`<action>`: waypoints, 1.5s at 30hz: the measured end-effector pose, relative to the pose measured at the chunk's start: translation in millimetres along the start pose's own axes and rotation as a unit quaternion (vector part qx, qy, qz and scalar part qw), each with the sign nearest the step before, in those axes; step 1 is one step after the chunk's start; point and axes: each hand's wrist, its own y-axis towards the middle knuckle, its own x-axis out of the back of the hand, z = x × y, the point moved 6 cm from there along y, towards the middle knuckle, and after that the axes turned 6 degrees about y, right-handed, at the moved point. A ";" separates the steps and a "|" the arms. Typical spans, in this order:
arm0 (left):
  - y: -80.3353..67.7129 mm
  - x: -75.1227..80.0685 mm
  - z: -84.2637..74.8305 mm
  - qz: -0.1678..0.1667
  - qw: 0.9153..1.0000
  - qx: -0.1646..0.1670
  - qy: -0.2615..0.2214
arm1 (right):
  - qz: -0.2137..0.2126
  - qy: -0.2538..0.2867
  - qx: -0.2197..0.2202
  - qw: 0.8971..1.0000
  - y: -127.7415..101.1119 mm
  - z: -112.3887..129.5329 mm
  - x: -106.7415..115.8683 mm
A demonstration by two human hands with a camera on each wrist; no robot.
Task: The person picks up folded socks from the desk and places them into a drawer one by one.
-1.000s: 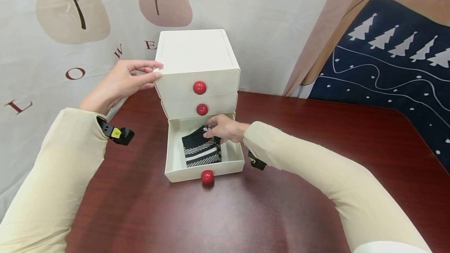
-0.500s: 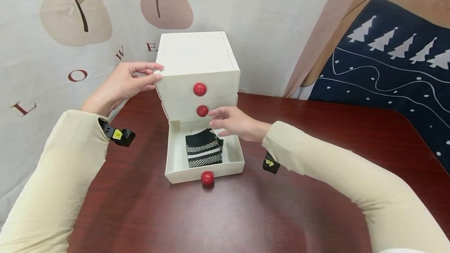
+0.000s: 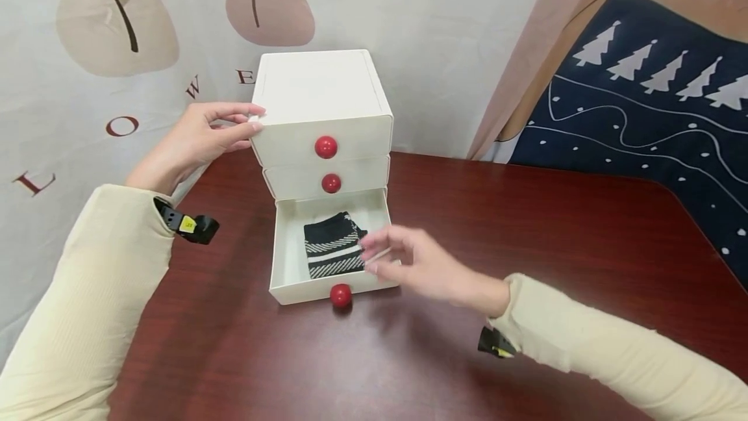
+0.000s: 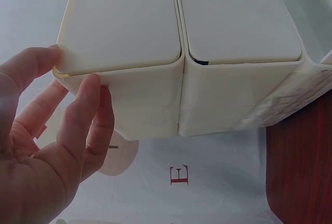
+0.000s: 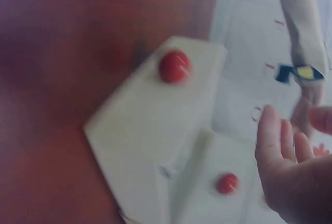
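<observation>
A white desktop drawer unit [image 3: 318, 86] with red round knobs stands on the table. At its upper left front corner, my left hand [image 3: 204, 138] holds on with thumb and fingers on either side of the edge, as the left wrist view shows. The bottom drawer [image 3: 289, 288] is pulled out. Folded black socks [image 3: 333, 245] with white stripes lie inside it. My right hand [image 3: 429, 265] is over the drawer's right front corner, fingers loosely bent and holding nothing. In the blurred right wrist view, its fingers [image 5: 270, 141] are apart from the unit.
The two upper drawers are closed, with red knobs [image 3: 326, 147] on their fronts. The lowest red knob [image 3: 341, 295] juts out over the dark red table [image 3: 543, 226]. Behind hang a printed white cloth [image 3: 438, 51] and a navy cloth [image 3: 637, 109] with white trees.
My right hand has left the socks, risen out of the drawer, then moved right and toward me. The socks stay in the drawer. My left hand keeps its place on the corner.
</observation>
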 end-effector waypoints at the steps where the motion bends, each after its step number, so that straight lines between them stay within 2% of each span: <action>1: -0.5 0.2 -0.2 -0.001 1.000 0.001 0.000 | 0.016 -0.009 0.002 1.000 -2.6 -7.3 -5.7; 4: -0.6 -0.3 0.4 -0.001 1.000 0.003 -0.006 | 0.061 -0.012 -0.005 0.998 -8.6 -30.9 -22.4; 6: -0.5 -1.0 0.3 -0.002 1.000 0.002 -0.008 | 0.072 0.003 -0.026 0.997 -10.6 -45.9 -31.4; 11: 0.0 -1.6 0.5 -0.001 1.000 0.001 -0.008 | 0.064 0.012 -0.061 0.996 -12.8 -68.3 -42.6; 17: 0.3 -0.6 -0.2 -0.003 1.000 0.000 -0.011 | 0.043 0.015 -0.063 0.997 -10.4 -77.3 -46.7; 20: 1.0 -1.3 0.5 -0.002 1.000 0.001 -0.016 | 0.024 0.028 -0.052 0.998 -7.5 -80.8 -48.1; 24: 0.5 -1.1 0.4 -0.008 1.000 -0.001 -0.020 | -0.023 0.068 -0.060 0.996 -4.8 -88.4 -49.0; 29: -0.1 -0.2 0.4 -0.013 0.999 -0.010 -0.031 | -0.083 0.123 -0.076 0.986 -3.1 -96.5 -49.7; 36: -1.3 -0.3 -0.8 -0.010 0.999 -0.009 -0.034 | -0.143 0.129 -0.078 0.978 -3.0 -96.7 -49.5; 43: -2.1 0.3 -2.0 -0.009 0.999 -0.006 -0.034 | -0.197 0.173 -0.090 0.961 -2.2 -98.0 -49.3; 45: -2.1 0.5 -1.8 -0.008 0.999 -0.005 -0.032 | -0.202 0.176 -0.087 0.959 -0.1 -98.5 -48.9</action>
